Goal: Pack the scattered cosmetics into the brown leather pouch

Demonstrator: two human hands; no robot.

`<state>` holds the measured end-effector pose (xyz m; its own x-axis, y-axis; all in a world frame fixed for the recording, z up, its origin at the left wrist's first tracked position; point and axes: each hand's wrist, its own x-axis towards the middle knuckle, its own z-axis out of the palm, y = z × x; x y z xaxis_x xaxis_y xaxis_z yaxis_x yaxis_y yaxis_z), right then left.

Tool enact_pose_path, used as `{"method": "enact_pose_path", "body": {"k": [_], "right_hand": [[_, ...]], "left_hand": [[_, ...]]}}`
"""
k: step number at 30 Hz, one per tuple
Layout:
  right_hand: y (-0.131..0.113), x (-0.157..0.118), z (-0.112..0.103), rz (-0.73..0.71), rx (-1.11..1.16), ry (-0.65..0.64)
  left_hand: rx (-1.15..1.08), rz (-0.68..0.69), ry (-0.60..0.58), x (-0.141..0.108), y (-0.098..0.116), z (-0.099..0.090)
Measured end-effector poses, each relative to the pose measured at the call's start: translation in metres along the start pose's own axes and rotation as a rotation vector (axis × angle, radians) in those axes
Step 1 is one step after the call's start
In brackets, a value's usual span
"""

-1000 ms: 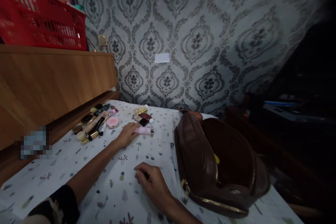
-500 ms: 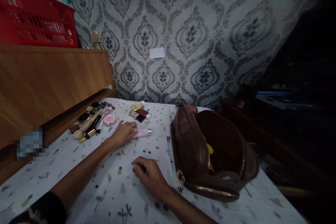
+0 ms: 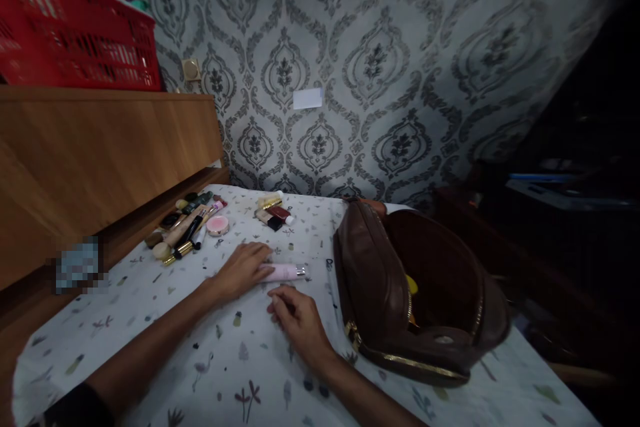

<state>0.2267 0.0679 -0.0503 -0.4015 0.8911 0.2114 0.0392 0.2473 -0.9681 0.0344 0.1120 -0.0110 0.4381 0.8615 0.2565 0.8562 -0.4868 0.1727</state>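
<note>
My left hand (image 3: 244, 271) has its fingers and thumb closed on one end of a pale pink squeeze tube (image 3: 283, 272). The tube lies low over the patterned sheet, its silver cap pointing right. Just in front of it is my right hand (image 3: 300, 323), fingers curled in and nothing visible in them. To the right of both hands stands a brown zippered bag (image 3: 373, 280), its top gaping; something yellow (image 3: 412, 285) shows inside. Beyond my left hand lie a pink round compact (image 3: 218, 225) and a small group of tubes and bottles, among them a dark red tube (image 3: 281, 214).
Brushes and other cosmetics, including a black tube (image 3: 189, 232), are heaped at the left by a wooden cabinet (image 3: 110, 140). A red plastic basket (image 3: 100, 47) sits on the cabinet. A patterned wall (image 3: 330, 80) rises behind the sheet (image 3: 200, 360). The far right is dark.
My left hand has drawn the pink tube slightly nearer and to the right. My right hand has shifted a little forward, closer to the tube. The camera view has turned slightly left.
</note>
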Motion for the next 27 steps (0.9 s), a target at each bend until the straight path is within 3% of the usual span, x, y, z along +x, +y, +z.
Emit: {"method": "enact_pose_path", "body": {"k": [7, 12, 15, 19, 23, 27], "right_hand": [[0.007, 0.002, -0.005, -0.019, 0.004, 0.152], [0.009, 0.0, -0.01, -0.021, -0.121, 0.203], [0.01, -0.002, -0.012, -0.039, -0.22, 0.217], [0.014, -0.011, -0.01, -0.117, -0.341, 0.215], [0.024, -0.021, -0.004, -0.18, -0.5, 0.229], [0.028, -0.025, 0.001, -0.172, -0.653, 0.195]], "left_hand": [[-0.019, -0.019, -0.148, -0.014, 0.029, -0.011], [-0.27, -0.019, -0.144, -0.017, 0.039, -0.02], [-0.425, -0.048, -0.136, -0.016, 0.035, -0.008], [-0.321, 0.009, 0.032, -0.012, 0.027, 0.013], [-0.287, 0.081, -0.03, 0.002, 0.023, 0.025], [-0.224, 0.022, 0.046, 0.011, 0.024, 0.029]]}}
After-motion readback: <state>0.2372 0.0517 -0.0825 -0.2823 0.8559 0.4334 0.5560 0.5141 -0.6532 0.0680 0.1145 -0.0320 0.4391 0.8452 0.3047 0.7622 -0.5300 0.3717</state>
